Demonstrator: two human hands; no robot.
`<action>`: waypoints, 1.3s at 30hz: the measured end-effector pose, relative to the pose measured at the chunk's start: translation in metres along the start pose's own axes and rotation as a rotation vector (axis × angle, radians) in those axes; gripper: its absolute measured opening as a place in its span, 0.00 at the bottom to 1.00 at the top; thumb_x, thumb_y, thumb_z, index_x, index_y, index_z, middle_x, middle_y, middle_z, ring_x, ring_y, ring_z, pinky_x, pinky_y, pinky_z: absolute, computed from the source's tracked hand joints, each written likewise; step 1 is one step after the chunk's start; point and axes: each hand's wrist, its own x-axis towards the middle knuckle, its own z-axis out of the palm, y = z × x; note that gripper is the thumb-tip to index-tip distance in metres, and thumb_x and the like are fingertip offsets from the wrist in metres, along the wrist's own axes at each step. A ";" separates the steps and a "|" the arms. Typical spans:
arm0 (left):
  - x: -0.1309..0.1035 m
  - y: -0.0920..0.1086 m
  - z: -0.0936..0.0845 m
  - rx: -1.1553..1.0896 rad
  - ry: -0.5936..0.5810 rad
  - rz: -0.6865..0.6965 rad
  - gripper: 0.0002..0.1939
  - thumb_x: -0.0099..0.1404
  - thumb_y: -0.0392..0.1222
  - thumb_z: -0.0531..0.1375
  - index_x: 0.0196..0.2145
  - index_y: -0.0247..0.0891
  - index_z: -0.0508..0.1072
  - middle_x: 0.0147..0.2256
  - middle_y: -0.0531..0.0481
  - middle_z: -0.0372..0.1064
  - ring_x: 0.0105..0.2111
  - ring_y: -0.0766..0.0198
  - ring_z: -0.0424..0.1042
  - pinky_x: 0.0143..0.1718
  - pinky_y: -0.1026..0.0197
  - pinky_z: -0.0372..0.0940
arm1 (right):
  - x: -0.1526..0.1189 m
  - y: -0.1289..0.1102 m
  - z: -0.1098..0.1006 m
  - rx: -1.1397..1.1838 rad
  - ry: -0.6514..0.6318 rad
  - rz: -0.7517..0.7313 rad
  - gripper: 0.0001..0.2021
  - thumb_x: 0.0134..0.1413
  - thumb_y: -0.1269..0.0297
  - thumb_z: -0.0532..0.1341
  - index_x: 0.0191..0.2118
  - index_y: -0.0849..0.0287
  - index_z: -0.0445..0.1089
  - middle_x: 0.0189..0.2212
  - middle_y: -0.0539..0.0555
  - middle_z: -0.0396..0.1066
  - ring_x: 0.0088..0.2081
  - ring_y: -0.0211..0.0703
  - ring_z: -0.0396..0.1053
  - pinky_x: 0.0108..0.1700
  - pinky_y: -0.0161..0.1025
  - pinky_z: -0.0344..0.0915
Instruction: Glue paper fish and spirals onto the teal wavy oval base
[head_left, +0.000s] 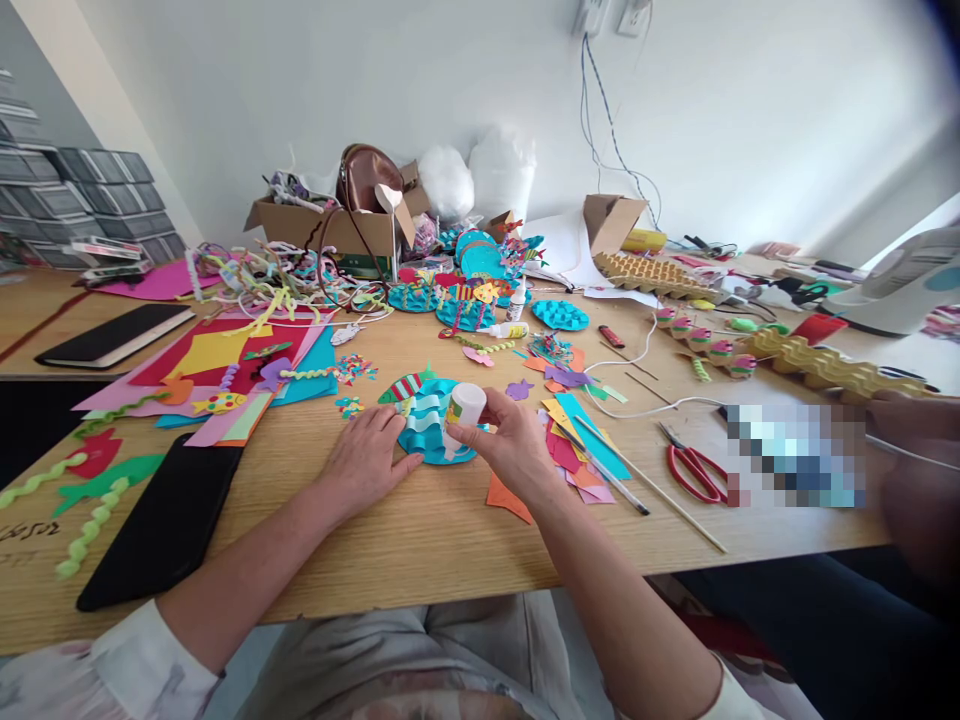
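Note:
A round blue paper piece [426, 448] with wavy strips lies in front of me at the table's middle. My right hand [510, 440] grips a white bottle [468, 403] between thumb and fingers, tilted over the blue piece. My left hand [369, 455] rests at the left edge of that piece, fingers bent against it; whether it pinches anything is hidden. A red and white striped paper fish [403, 388] sits at the upper left of the blue piece, close to my left fingertips.
Paper scraps [574, 455], a brush, a stick and red scissors [696, 472] lie to the right. Colored sheets [214, 357] and a black tablet [166, 515] are at left. Finished blue pieces, a cardboard box [322, 228] and egg trays stand behind. A person's arm shows at far right.

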 end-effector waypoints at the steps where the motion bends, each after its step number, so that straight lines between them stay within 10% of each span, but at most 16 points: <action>1: 0.000 0.000 0.000 -0.001 0.000 0.000 0.18 0.60 0.52 0.56 0.41 0.36 0.65 0.46 0.40 0.64 0.48 0.50 0.63 0.48 0.49 0.61 | 0.000 -0.001 0.000 -0.009 0.001 0.005 0.12 0.40 0.60 0.65 0.33 0.58 0.70 0.29 0.50 0.72 0.33 0.42 0.68 0.34 0.37 0.63; 39: 0.001 0.001 -0.001 -0.011 -0.018 -0.002 0.19 0.61 0.52 0.56 0.42 0.34 0.65 0.47 0.37 0.64 0.49 0.49 0.62 0.49 0.47 0.60 | 0.001 -0.006 0.005 -0.083 0.017 0.018 0.12 0.35 0.59 0.65 0.21 0.59 0.63 0.20 0.46 0.62 0.26 0.37 0.59 0.29 0.33 0.55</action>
